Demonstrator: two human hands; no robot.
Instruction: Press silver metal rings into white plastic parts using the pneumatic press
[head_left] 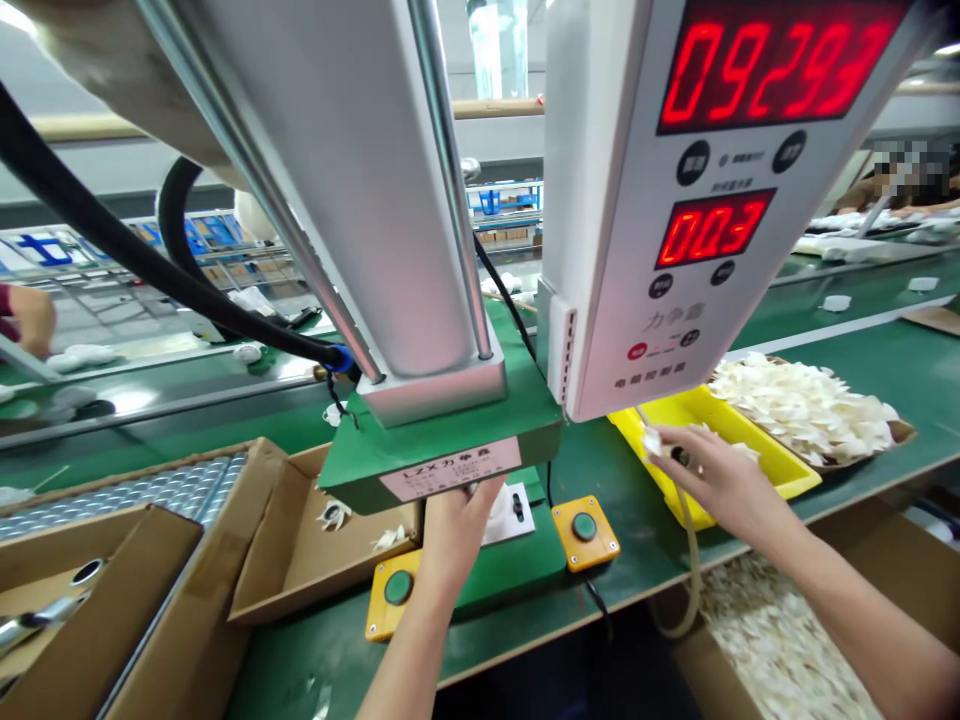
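Note:
My left hand (452, 525) reaches in under the green head of a bench press (442, 440). Its fingertips are mostly hidden there, beside a white part (496, 522) at the press's lower fixture; whether it grips that part I cannot tell. Over a yellow bin (799, 484) on the right, my right hand (724, 487) pinches a small white piece (652, 440) between thumb and fingers. A beige hose (691, 580) hangs below that hand. Two yellow button boxes with green buttons, the left one (381, 600) and the right one (585, 533), flank the press base.
A control box (622, 300) with red digits overhangs the right side. Thin white pieces heap in a tray (904, 434) behind the bin. Cardboard boxes (161, 560) with metal tubes stand left, beside a shallow carton (300, 540). Black hoses cross upper left. Another person's hand shows far left.

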